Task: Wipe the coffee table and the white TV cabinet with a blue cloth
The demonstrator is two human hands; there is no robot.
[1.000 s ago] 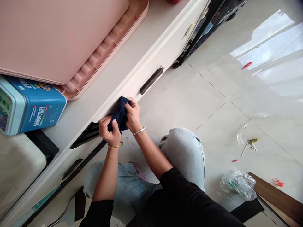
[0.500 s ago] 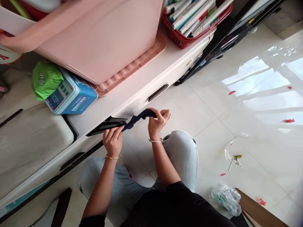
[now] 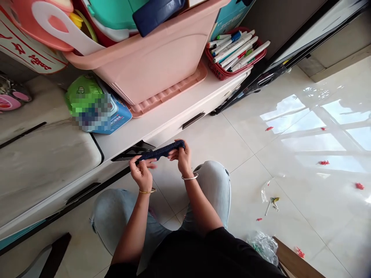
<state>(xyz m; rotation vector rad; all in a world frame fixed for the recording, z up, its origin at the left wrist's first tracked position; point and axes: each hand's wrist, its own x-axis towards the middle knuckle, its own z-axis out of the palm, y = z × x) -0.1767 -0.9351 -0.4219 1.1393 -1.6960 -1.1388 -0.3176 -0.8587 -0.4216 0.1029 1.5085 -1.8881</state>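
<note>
A dark navy strip of knitted-looking cloth (image 3: pixel 162 151) is stretched between my two hands, above the floor and in front of the cabinet. My left hand (image 3: pixel 142 172) grips its left end, thumb and index finger on the cloth, the other fingers spread and slightly blurred. My right hand (image 3: pixel 183 157) holds the right end, which sits a little higher, with the fingers curled around it. The cloth looks folded into a narrow band; what kind of article it is I cannot tell.
A white cabinet (image 3: pixel 171 119) carries a pink storage bin (image 3: pixel 156 58), a red basket (image 3: pixel 222 73) of markers and a blue box (image 3: pixel 118 122) with a green packet (image 3: pixel 82 90). Red bits (image 3: pixel 324 162) and a clear plastic bag (image 3: pixel 263 247) lie on the tiled floor.
The cloth has gone from a crumpled, arched strip to a straighter, smoother band. My left hand has turned with its fingers opening. The head view has shifted, showing more of the bin's contents.
</note>
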